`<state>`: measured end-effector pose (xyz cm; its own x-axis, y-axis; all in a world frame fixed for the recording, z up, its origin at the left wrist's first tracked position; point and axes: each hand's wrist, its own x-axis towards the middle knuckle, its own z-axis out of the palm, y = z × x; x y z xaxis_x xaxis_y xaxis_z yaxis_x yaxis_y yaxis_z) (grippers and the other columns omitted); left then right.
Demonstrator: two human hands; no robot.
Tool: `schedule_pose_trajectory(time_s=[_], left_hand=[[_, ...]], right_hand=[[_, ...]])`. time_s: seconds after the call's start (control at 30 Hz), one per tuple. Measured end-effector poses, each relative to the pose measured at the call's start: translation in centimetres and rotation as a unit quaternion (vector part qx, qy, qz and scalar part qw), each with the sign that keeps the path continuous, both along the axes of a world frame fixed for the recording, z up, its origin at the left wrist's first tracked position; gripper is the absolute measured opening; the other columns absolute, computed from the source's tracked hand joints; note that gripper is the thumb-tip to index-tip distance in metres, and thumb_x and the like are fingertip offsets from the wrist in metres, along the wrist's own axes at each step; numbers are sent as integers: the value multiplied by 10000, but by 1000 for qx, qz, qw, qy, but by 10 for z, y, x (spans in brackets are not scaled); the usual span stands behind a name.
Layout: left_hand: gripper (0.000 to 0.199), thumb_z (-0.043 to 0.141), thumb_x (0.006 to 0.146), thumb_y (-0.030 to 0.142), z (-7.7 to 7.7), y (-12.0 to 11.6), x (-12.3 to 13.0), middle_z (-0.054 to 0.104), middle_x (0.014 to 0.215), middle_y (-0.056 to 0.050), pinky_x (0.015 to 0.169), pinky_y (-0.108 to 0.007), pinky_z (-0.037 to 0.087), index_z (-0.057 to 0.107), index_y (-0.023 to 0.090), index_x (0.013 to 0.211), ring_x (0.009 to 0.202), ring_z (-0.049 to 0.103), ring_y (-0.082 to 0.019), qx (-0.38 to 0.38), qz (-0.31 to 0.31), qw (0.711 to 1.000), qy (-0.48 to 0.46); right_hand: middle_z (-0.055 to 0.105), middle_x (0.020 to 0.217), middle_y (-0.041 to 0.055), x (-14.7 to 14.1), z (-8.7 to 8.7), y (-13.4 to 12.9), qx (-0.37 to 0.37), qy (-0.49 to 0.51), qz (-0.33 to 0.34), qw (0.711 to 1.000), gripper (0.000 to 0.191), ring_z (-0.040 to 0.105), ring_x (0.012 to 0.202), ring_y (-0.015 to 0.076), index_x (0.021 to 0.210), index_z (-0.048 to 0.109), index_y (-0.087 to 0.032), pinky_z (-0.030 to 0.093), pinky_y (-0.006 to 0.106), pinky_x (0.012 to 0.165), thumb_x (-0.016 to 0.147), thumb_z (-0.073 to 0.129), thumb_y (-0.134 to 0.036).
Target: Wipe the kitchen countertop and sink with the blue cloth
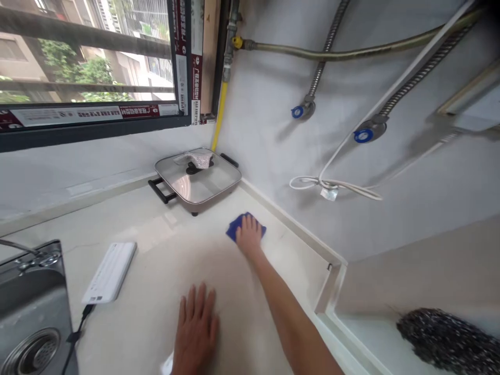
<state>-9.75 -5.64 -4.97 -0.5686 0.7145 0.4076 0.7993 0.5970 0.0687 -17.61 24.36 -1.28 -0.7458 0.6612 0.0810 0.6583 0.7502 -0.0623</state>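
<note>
Plainly, the right hand [249, 233] lies palm down on a blue cloth [234, 225], its fingers stretched out across the top, unclenched. The left hand [196, 330] rests flat on the worktop [156, 271], grasping nothing, fingers straight and slightly parted, thumb held out. Dark blue, thin and ragged at the edges, the cloth lies spread on the pale surface near the wall, just in front of the lidded pan [213, 199]; the hand hides its middle.
</note>
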Motion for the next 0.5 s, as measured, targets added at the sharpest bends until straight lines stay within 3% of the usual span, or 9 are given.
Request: schedule_pose_trajectory(time_s=[0.1, 0.2, 0.37, 0.5], left_hand=[[658, 430, 953, 303, 0, 1, 0, 326, 1586, -111, 1153, -532, 319, 206, 184, 1560, 1468, 273, -310, 29, 8, 999, -39], [677, 397, 975, 293, 4, 1, 1, 257, 1606, -159, 1154, -533, 353, 108, 161, 1572, 1488, 230, -297, 91, 31, 990, -101], [640, 351, 993, 267, 4, -2, -3, 183, 1631, -147, 1196, -530, 315, 96, 182, 1573, 1509, 150, -266, 226, 35, 953, -198], [562, 301, 1002, 311, 0, -6, -11, 323, 1576, -175, 1198, -513, 321, 269, 126, 1531, 1482, 255, -245, 263, 60, 933, -238]], right_hand=[[244, 1618, 112, -2, 4, -38, -7, 24, 112, 993, 598, 194, 1489, 272, 1545, 270, -102, 105, 471, 1211, 1001, 296, -350], [261, 1614, 106, 20, 8, -74, -20, 52, 195, 979, 587, 195, 1489, 262, 1541, 285, -114, 107, 467, 1216, 1005, 314, -352], [263, 1616, 84, 90, 11, -134, -53, 77, 302, 949, 598, 173, 1500, 252, 1540, 296, -158, 118, 472, 1228, 1001, 377, -402], [248, 1622, 70, 164, 18, -178, -97, 76, 352, 928, 616, 163, 1505, 260, 1548, 278, -200, 139, 493, 1233, 995, 403, -443]])
